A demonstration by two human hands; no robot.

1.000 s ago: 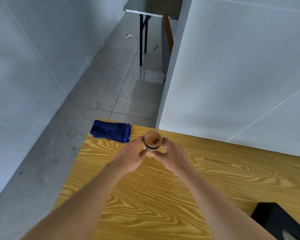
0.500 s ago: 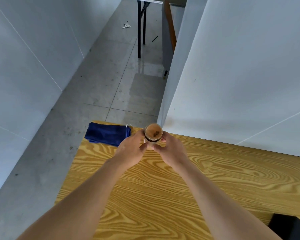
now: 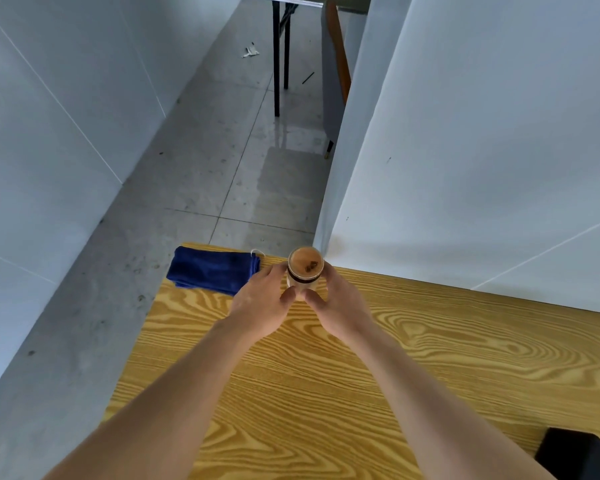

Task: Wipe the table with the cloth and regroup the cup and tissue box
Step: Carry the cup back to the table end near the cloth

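Observation:
A small cup point(image 3: 305, 268) with a brown lid and a dark band stands near the far edge of the wooden table point(image 3: 430, 358). My left hand point(image 3: 262, 303) and my right hand point(image 3: 340, 303) wrap around it from both sides, thumbs meeting in front. A folded dark blue cloth point(image 3: 213, 273) lies at the table's far left corner, just left of my left hand. A black box point(image 3: 582, 455), which may be the tissue box, shows only as a corner at the bottom right.
A white wall panel point(image 3: 482, 150) rises directly behind the table's far edge. Left of the table the grey tiled floor point(image 3: 222, 168) drops away. A dark table's legs point(image 3: 279, 64) and a chair stand further back.
Both hands have carried the cup a little further away, towards the table's far edge near the wall. The view has tilted, so the black box shows less.

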